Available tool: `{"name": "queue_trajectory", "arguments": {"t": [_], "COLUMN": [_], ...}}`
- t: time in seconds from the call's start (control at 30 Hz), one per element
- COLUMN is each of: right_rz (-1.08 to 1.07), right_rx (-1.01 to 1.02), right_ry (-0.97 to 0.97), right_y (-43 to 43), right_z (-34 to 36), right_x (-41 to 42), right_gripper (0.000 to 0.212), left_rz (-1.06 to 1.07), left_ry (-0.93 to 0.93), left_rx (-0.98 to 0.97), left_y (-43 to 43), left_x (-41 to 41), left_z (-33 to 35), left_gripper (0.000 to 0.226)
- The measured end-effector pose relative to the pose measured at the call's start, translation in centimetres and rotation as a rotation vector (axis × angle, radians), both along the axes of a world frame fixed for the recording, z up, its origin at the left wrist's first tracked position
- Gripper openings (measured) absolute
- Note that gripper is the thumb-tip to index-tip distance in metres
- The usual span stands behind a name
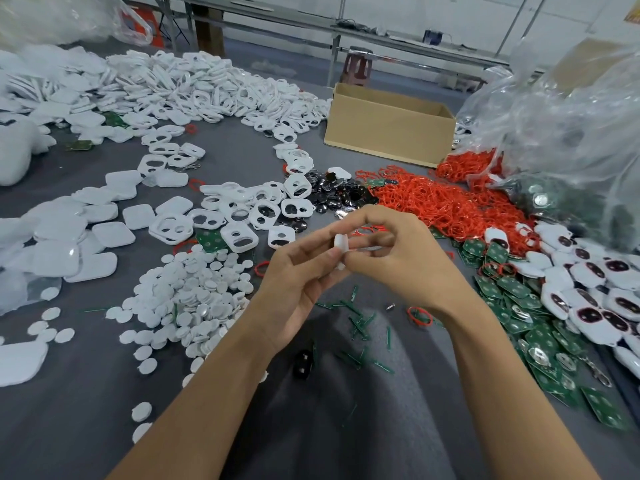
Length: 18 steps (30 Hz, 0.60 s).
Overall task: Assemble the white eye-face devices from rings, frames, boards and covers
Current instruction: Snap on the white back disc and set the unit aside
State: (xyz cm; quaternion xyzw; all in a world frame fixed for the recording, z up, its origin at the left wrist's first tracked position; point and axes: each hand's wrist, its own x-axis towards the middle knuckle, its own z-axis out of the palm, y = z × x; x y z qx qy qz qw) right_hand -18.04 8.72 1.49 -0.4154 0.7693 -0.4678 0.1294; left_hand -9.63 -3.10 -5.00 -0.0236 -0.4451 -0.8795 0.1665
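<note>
9 o'clock: white rounded-square plastic covers [104, 233] piled on grey surface [86, 410]. 11 o'clock: white two-hole plastic frames [239, 216]. Centre: left hand [298, 278] and right hand [398, 251] both pinch one small white plastic piece [341, 245], grips narrow, closed on it. 1 o'clock: red rubber rings [433, 202]. 4 o'clock: green circuit boards [519, 306].

My left hand [298, 289] and right hand [398, 258] hide most of the little white piece [341, 244], so can't tell which part it is. The plastic bag [561, 133] runs off the right edge, and the black thing [303, 363] by my left wrist is too blurry.
</note>
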Motion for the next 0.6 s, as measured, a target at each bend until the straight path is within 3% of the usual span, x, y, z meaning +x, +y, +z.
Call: {"name": "queue_trajectory", "arguments": {"t": [0.37, 0.6], "right_rz": [-0.018, -0.075], "right_rx": [0.007, -0.017], "right_ry": [-0.012, 0.138], "right_y": [-0.2, -1.1], "right_z": [-0.7, -1.4], "right_x": [-0.1, 0.7], "right_gripper": [0.023, 0.021], "left_rz": [-0.022, 0.053], "left_ry": [-0.006, -0.031], "left_rx": [0.007, 0.039], "left_y": [0.4, 0.3], "left_x": [-0.2, -0.5], "left_z": [-0.2, -0.4], "left_gripper": [0.037, 0.037]}}
